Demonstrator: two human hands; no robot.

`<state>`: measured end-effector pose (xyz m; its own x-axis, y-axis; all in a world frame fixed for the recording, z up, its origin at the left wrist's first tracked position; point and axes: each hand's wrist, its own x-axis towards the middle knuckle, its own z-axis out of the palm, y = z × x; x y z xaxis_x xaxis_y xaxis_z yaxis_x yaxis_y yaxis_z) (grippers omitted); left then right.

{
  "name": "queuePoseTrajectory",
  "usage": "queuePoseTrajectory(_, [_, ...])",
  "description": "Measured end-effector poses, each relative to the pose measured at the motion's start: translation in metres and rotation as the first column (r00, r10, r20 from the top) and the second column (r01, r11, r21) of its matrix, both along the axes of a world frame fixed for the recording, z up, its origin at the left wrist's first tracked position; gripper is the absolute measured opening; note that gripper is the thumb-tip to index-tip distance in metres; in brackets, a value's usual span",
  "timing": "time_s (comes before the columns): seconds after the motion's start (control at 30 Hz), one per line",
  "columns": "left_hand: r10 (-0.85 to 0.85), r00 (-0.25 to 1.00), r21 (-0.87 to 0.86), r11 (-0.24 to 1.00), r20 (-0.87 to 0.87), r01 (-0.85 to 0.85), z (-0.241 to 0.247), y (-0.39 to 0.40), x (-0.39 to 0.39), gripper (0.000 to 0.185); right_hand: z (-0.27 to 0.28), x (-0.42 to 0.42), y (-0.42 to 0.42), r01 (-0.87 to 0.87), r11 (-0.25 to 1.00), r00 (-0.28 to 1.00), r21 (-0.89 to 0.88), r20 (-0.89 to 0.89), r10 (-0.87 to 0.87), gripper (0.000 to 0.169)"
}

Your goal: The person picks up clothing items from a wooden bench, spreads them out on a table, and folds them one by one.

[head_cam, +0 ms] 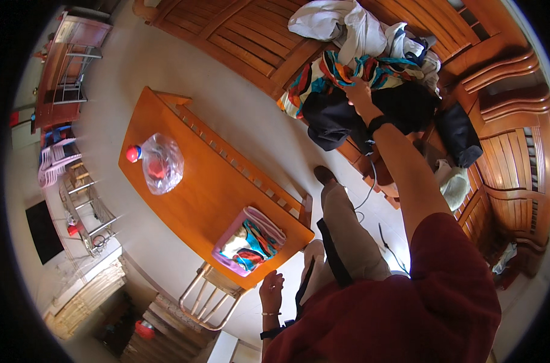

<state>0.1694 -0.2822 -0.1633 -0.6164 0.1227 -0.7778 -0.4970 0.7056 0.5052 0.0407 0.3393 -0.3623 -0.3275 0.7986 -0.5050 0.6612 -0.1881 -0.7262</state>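
My right hand (360,94) reaches over a heap of clothes on a wooden bench. Its fingers are closed on a multicoloured patterned cloth (334,68), with a black garment (327,115) just under the wrist. White clothing (322,20) lies bunched behind the patterned cloth. My left hand (271,290) hangs near the table's corner, fingers loosely curled and apart, holding nothing. Close to it, on the wooden table (197,181), stands a pink bin (219,252) with similar multicoloured cloth (252,247) inside.
A clear plastic bag (173,165) with something red inside lies on the table beside a red-capped container (133,153). A folding chair (211,297) stands against the table's near end. A grey cable (374,174) hangs from the bench toward the floor. Steps (166,324) lie at lower left.
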Motion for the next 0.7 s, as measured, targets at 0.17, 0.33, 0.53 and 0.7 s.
queuePoseTrajectory(0.17, [-0.328, 0.945, -0.121, 0.938, 0.000, 0.325, 0.028, 0.061, -0.027, 0.035, -0.051, -0.020, 0.060, 0.015, 1.000, 0.998, 0.006, 0.068, -0.016, 0.059])
queuePoseTrajectory(0.33, [-0.246, 0.965, -0.200, 0.945, 0.087, 0.258, 0.021, 0.038, -0.027, 0.033, -0.108, -0.025, 0.079, 0.086, 0.995, 0.991, 0.051, 0.102, -0.091, 0.051])
queuePoseTrajectory(0.53, [-0.242, 0.967, -0.200, 0.946, 0.083, 0.254, 0.029, 0.065, -0.025, 0.034, -0.043, -0.001, 0.039, 0.169, 0.915, 0.880, -0.366, -0.362, -0.307, 0.041])
queuePoseTrajectory(0.7, [-0.415, 0.910, -0.167, 0.898, -0.007, 0.408, 0.033, 0.083, -0.032, 0.035, 0.027, 0.051, -0.034, 0.095, 0.838, 0.832, -0.537, -0.419, -0.363, 0.038])
